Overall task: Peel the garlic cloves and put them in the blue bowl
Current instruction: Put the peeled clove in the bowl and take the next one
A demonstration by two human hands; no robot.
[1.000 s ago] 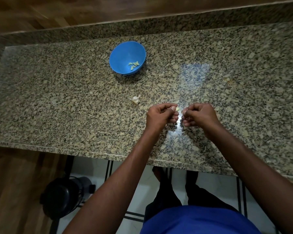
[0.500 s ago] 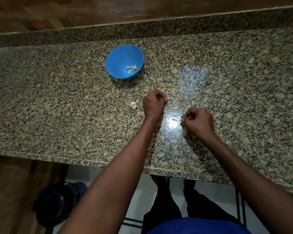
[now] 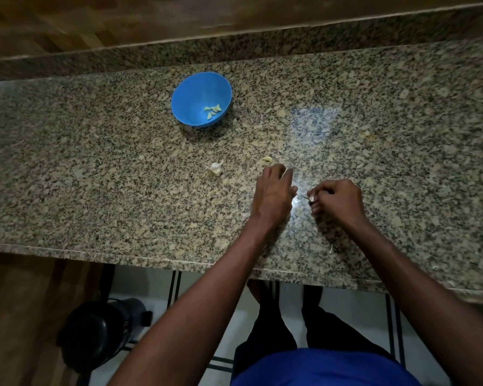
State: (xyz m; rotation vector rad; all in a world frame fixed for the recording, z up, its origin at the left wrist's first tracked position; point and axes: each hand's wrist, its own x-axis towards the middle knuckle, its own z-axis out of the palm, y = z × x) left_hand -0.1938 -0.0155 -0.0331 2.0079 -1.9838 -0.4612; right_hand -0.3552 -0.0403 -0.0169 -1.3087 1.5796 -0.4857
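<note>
Speckled granite countertop [image 3: 95, 174] runs under a wooden wall, with the left hand [image 3: 272, 195] flat on it, fingers [image 3: 279, 171] loosely extended and holding nothing. Beside it the right hand [image 3: 339, 200] curls tight, pinching a scrap of garlic skin [image 3: 312, 196]. One peeled clove [image 3: 267, 159] lies just beyond the left fingertips, a garlic piece [image 3: 216, 168] sits farther left, and the blue bowl [image 3: 201, 99] of peeled cloves [image 3: 213, 110] stands well beyond.

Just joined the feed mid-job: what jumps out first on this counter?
The blue bowl at the counter's far side, with a few peeled cloves inside. Nearer, the right hand pinches a small piece, the left hand lies open beside it, and a garlic piece sits to their left.
</note>
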